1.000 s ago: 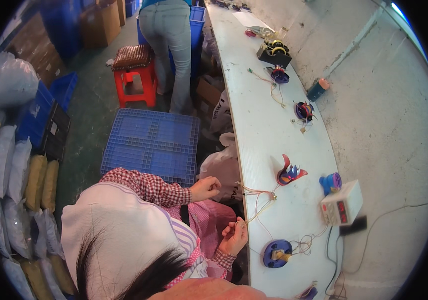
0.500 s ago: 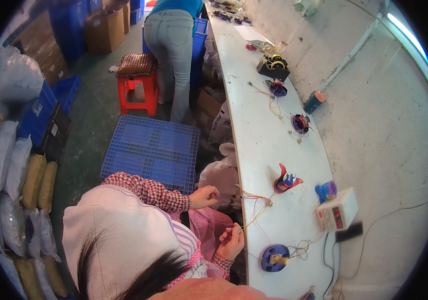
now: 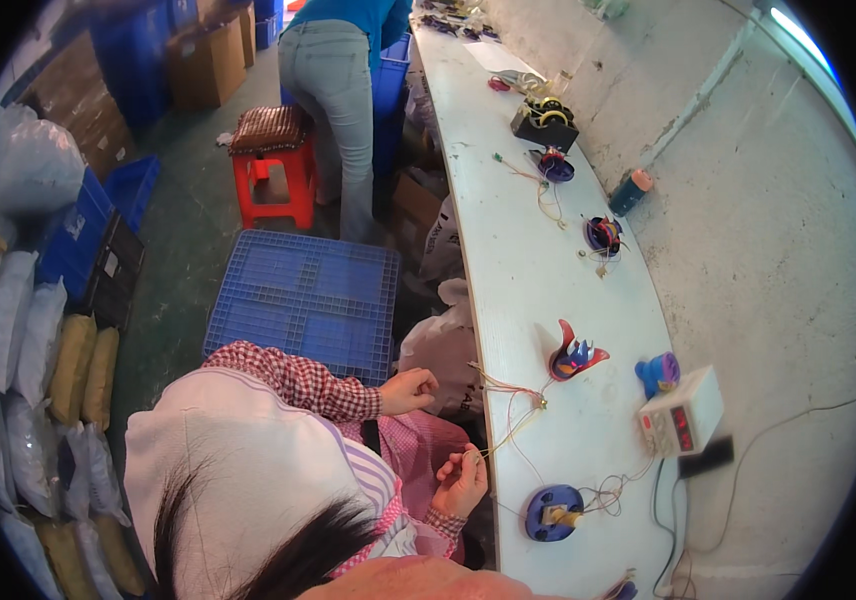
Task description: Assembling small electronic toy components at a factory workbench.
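Wires, thin and pale, lie over the edge of the white workbench just right of the frame's centre, an end pinched by the right hand below centre. The left hand, above and apart from it, is loosely curled; whether it grips anything cannot be told. A round blue base sits at lower right, near a white bench power supply.

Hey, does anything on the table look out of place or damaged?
Nothing looks clearly spilled or broken. The one untidy spot is the wires near the red-and-blue part: they splay loosely, some ends poking past the edge of the table, where they might snag.
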Motion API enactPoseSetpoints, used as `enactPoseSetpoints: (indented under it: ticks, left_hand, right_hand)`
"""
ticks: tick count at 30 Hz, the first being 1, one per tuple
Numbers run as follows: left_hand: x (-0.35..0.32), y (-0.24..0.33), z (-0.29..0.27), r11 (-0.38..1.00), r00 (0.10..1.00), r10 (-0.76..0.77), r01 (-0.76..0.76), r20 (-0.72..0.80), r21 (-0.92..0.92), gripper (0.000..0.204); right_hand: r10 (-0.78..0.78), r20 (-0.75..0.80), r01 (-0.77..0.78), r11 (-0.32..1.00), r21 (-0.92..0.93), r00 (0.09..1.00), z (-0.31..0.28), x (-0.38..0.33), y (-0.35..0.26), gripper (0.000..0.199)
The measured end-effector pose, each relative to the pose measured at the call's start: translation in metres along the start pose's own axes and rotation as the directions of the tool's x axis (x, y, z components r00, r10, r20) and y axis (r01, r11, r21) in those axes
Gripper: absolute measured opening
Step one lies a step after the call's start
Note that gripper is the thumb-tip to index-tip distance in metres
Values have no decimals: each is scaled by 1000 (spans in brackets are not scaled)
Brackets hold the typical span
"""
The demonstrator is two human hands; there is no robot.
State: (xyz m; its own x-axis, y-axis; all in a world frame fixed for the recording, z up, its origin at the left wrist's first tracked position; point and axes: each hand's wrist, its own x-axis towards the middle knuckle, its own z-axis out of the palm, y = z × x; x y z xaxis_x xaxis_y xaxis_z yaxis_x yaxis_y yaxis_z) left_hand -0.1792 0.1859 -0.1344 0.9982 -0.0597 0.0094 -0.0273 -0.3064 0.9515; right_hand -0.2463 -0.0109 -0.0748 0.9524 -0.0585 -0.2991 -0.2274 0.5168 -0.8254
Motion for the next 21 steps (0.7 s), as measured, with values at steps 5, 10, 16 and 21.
enactPoseSetpoints:
  ticks: [5,10,16,21]
  left_hand:
    - [5,-9,5,999,998,39,-38,52,-11,22]
    - [9,-13,-24,996,999,39,-38,11,-76,25]
    - [14,13,-33,988,990,12,10,143,-156,35]
    - [36,57,-35,967,962,251,-246,107,-64,37]
  right_hand:
    - [30,-87,-33,999,-34,996,0,-6,-3,19]
    - [39,-74,-43,998,-50,997,19,-2,-14,21]
    - [31,-152,-27,999,26,988,16,-6,-13,21]
    - [60,-179,-61,998,2,982,22,-6,-18,21]
